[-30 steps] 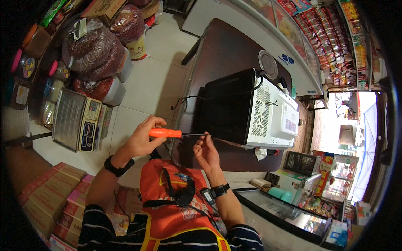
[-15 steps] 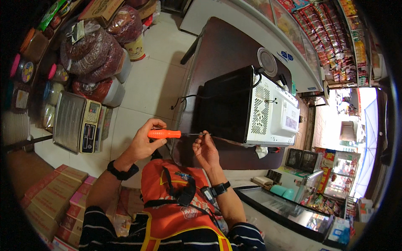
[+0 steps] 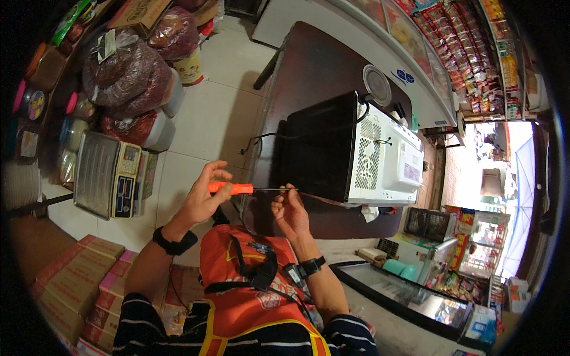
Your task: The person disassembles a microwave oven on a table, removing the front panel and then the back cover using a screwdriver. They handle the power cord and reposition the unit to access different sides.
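A screwdriver (image 3: 240, 188) with an orange handle lies level between my hands, its thin shaft pointing right. My left hand (image 3: 202, 199) has its thumb across the handle, with the fingers partly lifted behind it. Around the shaft's far end, the fingertips of my right hand (image 3: 291, 216) are pinched together, beside the near edge of a microwave oven (image 3: 320, 148). Whether a screw is at the tip is too small to tell. The microwave shows a black casing and a white vented panel. Its black power cord (image 3: 279, 137) runs across the casing.
A dark table (image 3: 323, 56) carries the microwave, and a round metal lid or plate (image 3: 377, 85) lies behind it. A weighing scale (image 3: 98, 175) and bagged goods (image 3: 127, 77) are at left. Cartons (image 3: 71, 276) stack at lower left; a glass-topped case (image 3: 404, 299) stands at lower right.
The fingers of my left hand have loosened and lifted, its thumb now lying over the handle. My right hand stays pinched at the shaft's end. The microwave has not moved.
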Demonstrator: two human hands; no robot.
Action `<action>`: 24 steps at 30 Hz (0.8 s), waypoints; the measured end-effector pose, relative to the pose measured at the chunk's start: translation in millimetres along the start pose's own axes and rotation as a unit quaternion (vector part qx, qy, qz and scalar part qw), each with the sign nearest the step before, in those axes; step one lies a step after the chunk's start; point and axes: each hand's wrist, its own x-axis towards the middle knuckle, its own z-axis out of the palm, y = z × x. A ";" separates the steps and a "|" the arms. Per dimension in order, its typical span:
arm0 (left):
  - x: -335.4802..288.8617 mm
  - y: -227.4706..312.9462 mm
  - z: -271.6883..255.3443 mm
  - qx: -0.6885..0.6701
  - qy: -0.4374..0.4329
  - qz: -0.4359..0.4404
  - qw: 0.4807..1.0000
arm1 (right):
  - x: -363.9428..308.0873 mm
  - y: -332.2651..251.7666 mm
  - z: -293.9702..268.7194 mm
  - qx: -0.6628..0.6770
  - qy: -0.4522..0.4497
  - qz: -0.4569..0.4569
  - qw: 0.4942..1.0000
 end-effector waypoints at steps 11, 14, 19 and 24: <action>7.7 -0.5 -0.1 0.010 -0.017 0.117 0.993 | 0.0 1.9 -0.1 0.004 -0.005 0.003 1.000; 12.0 -5.1 -15.6 0.045 -0.027 -0.089 0.995 | -0.4 2.0 -0.9 -0.003 0.007 0.000 1.000; 11.0 -11.2 -16.2 0.136 -0.035 0.113 0.984 | -3.3 4.2 1.6 -0.052 -0.007 0.014 0.999; 8.5 -11.1 -9.8 0.048 -0.025 0.070 0.996 | -1.7 8.8 9.9 -0.076 -0.018 0.024 0.997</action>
